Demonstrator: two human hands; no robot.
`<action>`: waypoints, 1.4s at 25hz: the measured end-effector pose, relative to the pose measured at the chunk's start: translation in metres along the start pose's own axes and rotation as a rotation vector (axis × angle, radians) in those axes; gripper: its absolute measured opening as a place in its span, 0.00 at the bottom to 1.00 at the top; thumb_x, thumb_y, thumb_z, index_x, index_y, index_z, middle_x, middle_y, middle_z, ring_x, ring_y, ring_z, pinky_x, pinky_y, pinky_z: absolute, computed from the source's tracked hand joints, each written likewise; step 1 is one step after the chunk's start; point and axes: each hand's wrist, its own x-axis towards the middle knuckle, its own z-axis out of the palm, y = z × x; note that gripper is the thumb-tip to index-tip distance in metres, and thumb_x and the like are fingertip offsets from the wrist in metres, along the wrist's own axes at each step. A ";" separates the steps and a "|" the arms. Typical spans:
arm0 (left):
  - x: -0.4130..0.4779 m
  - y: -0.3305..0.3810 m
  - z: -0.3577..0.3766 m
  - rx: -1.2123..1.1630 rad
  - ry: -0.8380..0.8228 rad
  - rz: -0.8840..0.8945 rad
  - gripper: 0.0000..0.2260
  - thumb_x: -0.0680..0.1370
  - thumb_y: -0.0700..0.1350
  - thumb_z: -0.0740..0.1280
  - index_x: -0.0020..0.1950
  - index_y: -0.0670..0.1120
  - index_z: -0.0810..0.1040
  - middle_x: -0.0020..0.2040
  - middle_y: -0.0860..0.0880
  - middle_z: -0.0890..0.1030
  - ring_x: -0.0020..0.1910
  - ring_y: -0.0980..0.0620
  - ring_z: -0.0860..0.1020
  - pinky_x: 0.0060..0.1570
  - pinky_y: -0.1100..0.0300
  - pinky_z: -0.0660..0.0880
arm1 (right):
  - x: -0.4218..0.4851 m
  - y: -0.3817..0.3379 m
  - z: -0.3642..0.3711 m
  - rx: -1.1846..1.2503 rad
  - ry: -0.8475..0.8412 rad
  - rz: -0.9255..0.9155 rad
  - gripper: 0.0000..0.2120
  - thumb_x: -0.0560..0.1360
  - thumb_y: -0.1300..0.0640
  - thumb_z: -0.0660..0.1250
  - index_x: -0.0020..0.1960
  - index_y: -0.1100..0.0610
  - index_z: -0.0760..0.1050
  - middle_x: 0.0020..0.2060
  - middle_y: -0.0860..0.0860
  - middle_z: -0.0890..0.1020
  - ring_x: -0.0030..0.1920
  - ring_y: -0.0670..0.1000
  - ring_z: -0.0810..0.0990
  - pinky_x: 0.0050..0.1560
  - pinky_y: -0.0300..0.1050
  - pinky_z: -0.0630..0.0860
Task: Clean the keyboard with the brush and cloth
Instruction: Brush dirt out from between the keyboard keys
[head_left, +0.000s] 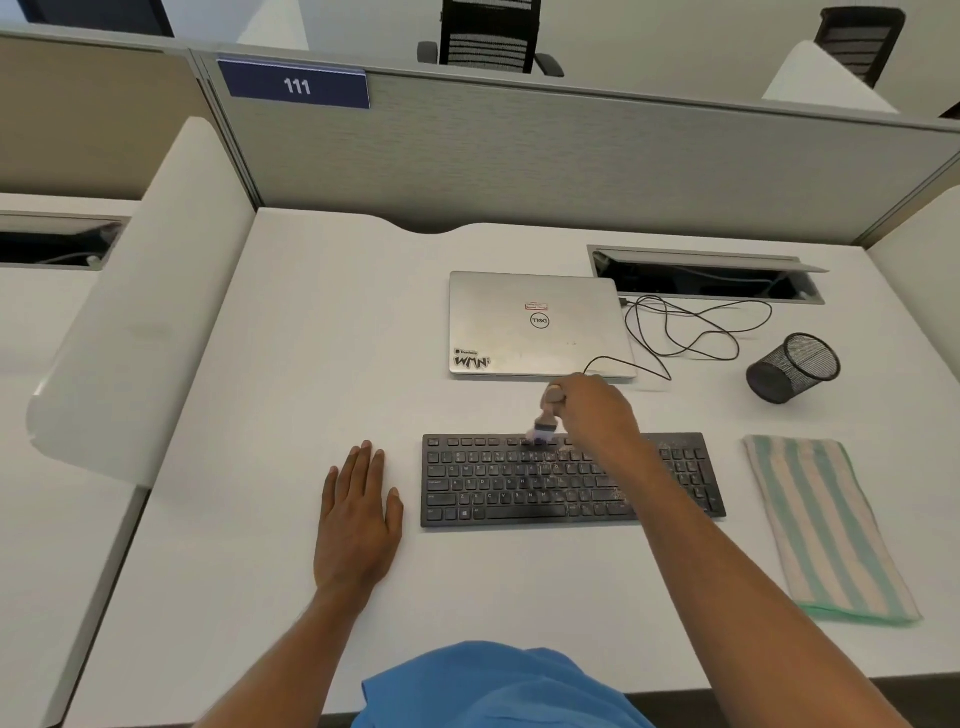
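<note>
While the left hand (358, 514) lies flat on the white table (311, 338), palm down just beside the left end of the keyboard (493, 483), the right hand (592, 410) reaches over the keyboard's far edge. The left fingers (366, 462) are straight and close together, touching nothing but the table. The right fingers are curled around the handle of a small brush (545, 423), which points down so its bristle end meets the top row of keys, near the middle. The brush is blurred, so its bristles cannot be made out clearly.

The keyboard is black and lies straight across in front of the person, with pale specks of dust scattered over the keys under the right forearm. To its right, apart from it, a folded cloth (826, 525) with green and cream stripes lies on the table, untouched.

Behind the keyboard sits a closed silver laptop (535, 325) with stickers on its lid. A thin black cable (696, 332) loops from the laptop's right side. A black mesh cup (795, 369) lies tipped on its side at the right. A grey partition at the back carries a blue sign (297, 85) reading 111.
</note>
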 end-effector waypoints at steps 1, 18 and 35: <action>0.000 0.000 0.000 0.001 0.000 0.000 0.29 0.84 0.53 0.51 0.83 0.42 0.64 0.84 0.45 0.62 0.84 0.49 0.58 0.83 0.49 0.48 | 0.001 0.005 -0.002 0.030 0.005 0.020 0.06 0.78 0.63 0.65 0.44 0.60 0.79 0.35 0.50 0.80 0.35 0.49 0.78 0.38 0.36 0.77; 0.001 -0.001 0.001 0.005 0.004 -0.002 0.29 0.84 0.53 0.51 0.83 0.42 0.64 0.84 0.45 0.63 0.84 0.48 0.58 0.83 0.49 0.48 | -0.002 0.006 0.017 -0.059 0.168 0.041 0.09 0.81 0.59 0.60 0.44 0.56 0.77 0.38 0.51 0.81 0.42 0.54 0.83 0.43 0.49 0.79; 0.001 -0.001 0.002 -0.003 -0.002 -0.005 0.29 0.84 0.53 0.51 0.83 0.42 0.64 0.84 0.45 0.63 0.84 0.49 0.59 0.83 0.49 0.49 | -0.007 -0.020 0.046 0.261 0.298 0.083 0.16 0.83 0.56 0.59 0.40 0.61 0.75 0.34 0.53 0.79 0.31 0.45 0.76 0.30 0.41 0.72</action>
